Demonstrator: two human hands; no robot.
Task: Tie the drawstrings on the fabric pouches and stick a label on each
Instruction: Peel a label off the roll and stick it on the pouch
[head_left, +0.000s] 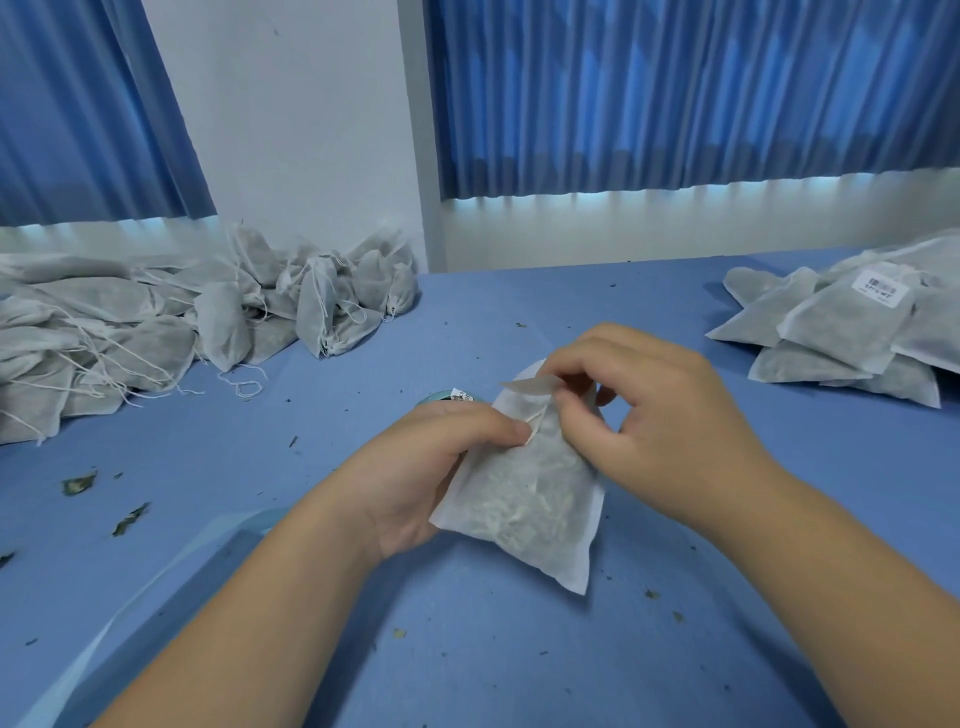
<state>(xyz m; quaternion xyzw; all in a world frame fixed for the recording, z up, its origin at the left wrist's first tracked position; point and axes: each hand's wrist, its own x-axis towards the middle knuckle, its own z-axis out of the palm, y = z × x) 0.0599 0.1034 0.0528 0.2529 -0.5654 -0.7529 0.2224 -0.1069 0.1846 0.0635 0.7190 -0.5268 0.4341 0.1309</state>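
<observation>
1. The pouch (524, 499) being worked on is held just above the blue table (467, 649), near its middle, with its mouth tilted away from the person and one bottom corner pointing down toward them
2. The left hand (431, 457) grips the pouch's left edge near the neck, thumb pressed on the front and fingers curled behind
3. The right hand (649, 410) is curled at the neck, fingertips pinching the gathered fabric; whether a drawstring runs between them is too small to tell
4. A pale flat strip (530, 384) sticks out just above those fingers; it could be a label or the pouch's top hem, I cannot say which
5. By the look of it, the pouch is thin non-woven fabric, soft and light, filled with loose dried leaf that will shift and sag if it is held by a corner
6. The safest hold is probably at the neck, just under the string channel, pinched lightly so nothing spills or gets crushed
7. A label should stick best on the flat belly once it is smoothed out
8. A heap of pouches (156, 332) with loose strings lies far left, and a stack of flat pouches (841, 332), the top one bearing a printed label (882, 287), lies far right
9. A teal roll (452, 397) sits just behind the left hand, and leaf crumbs (78, 484) are scattered about
</observation>
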